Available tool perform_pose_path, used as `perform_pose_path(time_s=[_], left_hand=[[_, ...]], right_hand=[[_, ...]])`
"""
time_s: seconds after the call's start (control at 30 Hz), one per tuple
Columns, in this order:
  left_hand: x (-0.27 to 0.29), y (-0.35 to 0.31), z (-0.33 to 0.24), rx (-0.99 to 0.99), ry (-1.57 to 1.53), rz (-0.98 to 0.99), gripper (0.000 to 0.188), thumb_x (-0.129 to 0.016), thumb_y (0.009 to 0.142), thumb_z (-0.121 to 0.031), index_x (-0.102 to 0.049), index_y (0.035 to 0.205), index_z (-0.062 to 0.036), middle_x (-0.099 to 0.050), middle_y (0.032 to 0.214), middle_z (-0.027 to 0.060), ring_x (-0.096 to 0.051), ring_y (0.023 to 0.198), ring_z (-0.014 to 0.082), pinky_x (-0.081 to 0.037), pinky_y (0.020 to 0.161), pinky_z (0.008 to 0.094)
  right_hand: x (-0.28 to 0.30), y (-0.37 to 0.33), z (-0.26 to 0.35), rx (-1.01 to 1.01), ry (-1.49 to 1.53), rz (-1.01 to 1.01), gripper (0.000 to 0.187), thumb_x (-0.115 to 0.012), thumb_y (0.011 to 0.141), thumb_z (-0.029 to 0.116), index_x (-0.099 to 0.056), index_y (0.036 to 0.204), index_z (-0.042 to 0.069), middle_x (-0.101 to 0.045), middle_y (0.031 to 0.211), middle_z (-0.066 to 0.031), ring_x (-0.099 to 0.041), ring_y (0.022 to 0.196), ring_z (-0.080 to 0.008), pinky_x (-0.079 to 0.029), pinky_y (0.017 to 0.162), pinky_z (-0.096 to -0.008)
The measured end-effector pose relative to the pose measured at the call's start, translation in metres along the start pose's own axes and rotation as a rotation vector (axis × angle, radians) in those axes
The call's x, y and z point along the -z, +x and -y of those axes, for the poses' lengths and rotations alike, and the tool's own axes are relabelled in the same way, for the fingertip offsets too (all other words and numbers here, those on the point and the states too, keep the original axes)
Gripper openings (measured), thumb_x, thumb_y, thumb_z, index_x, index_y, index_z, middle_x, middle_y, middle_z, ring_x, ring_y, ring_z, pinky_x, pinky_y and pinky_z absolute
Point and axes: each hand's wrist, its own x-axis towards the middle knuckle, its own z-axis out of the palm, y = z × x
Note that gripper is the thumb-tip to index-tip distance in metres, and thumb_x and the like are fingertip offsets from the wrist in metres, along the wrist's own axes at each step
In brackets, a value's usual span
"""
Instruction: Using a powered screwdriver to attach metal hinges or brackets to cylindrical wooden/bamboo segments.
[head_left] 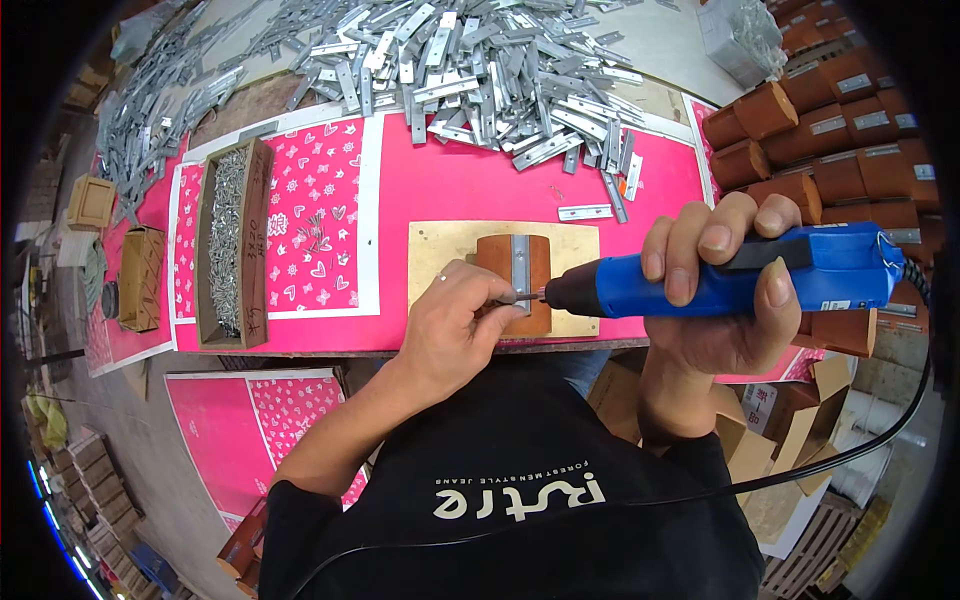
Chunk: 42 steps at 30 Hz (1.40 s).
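- Pink table (pixel 480 185) spreads before us, its near edge running just below the wooden board (pixel 430 305) at 6 o'clock.
- Brown block (pixel 540 255), our clock's centre, sits on that board, well inside its 3 and 9 o'clock edges; a metal strip (pixel 520 250) lies along its top, pointing from 12 toward 6.
- Our left hand (pixel 455 320) comes in from 8 o'clock, thumb and forefinger pinched narrow on a thin piece (pixel 524 297) over the strip, too small for us to name surely.
- Our right hand (pixel 725 270), at 3 o'clock, wraps round a blue electric screwdriver (pixel 640 287), its black nose aimed at 9 and close to our left fingertips.
- Behind it, the black cable (pixel 740 490) loops down through 4 and crosses our shirt (pixel 520 400) at 6.
- Toward 9, we see a pink gap between the board and the printed sheet (pixel 345 265); beyond stands a long box of screws (pixel 255 285).
- At 12, another pink band separates the board from heaped metal strips (pixel 470 80).
- Stacked brown blocks (pixel 840 130) bound our room at 2, cardboard boxes (pixel 830 385) at 4.
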Motion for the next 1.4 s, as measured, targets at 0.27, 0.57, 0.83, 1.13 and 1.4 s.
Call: perform_pose_path(time_s=[0.27,0.57,0.83,1.13,1.4], left_hand=[[-0.003,-0.002,-0.004,-0.007,-0.061,-0.067,0.020,-0.068,0.077,0.005,-0.059,0.092,-0.0018,-0.059,0.081,0.0098,-0.059,0.070,0.0190,-0.046,0.061,0.0290],[-0.006,0.000,0.004,-0.246,0.011,-0.076,0.025,-0.068,0.073,0.011,-0.060,0.094,-0.0006,-0.060,0.080,0.0117,-0.060,0.073,0.0239,-0.047,0.063,0.0323],[-0.026,-0.001,0.007,-0.206,-0.060,-0.188,0.032,-0.068,0.072,0.011,-0.062,0.101,0.0007,-0.061,0.079,0.0111,-0.060,0.074,0.0249,-0.048,0.063,0.0334],[-0.027,-0.005,0.015,-0.245,0.078,-0.271,0.036,-0.070,0.070,0.007,-0.065,0.105,-0.0034,-0.061,0.073,0.0048,-0.054,0.072,0.0225,-0.042,0.066,0.0329],[-0.033,0.002,0.019,-0.312,0.111,-0.207,0.034,-0.071,0.069,0.003,-0.064,0.102,-0.0011,-0.061,0.083,0.0134,-0.056,0.078,0.0309,-0.046,0.072,0.0365]], right_hand=[[-0.002,0.002,-0.006,-0.034,0.020,-0.002,0.031,-0.052,0.090,0.020,-0.042,0.115,0.006,-0.061,0.091,-0.0188,-0.058,0.059,-0.0211,-0.052,0.063,-0.0395],[-0.007,0.006,-0.008,-0.108,-0.015,-0.008,0.030,-0.052,0.091,0.017,-0.042,0.117,0.006,-0.061,0.092,-0.0196,-0.058,0.061,-0.0211,-0.051,0.064,-0.0390],[-0.011,0.000,-0.010,-0.069,-0.169,0.060,0.031,-0.049,0.091,0.020,-0.045,0.118,0.005,-0.060,0.094,-0.0153,-0.055,0.059,-0.0187,-0.050,0.063,-0.0382],[-0.026,-0.002,-0.009,-0.174,-0.374,0.101,0.032,-0.056,0.087,0.014,-0.042,0.115,0.006,-0.060,0.089,-0.0179,-0.056,0.057,-0.0206,-0.052,0.063,-0.0391],[-0.032,-0.001,-0.005,-0.360,-0.541,0.046,0.017,-0.067,0.085,0.015,-0.061,0.088,-0.001,-0.064,0.087,-0.0103,-0.062,0.071,-0.0144,-0.051,0.064,-0.0266]])
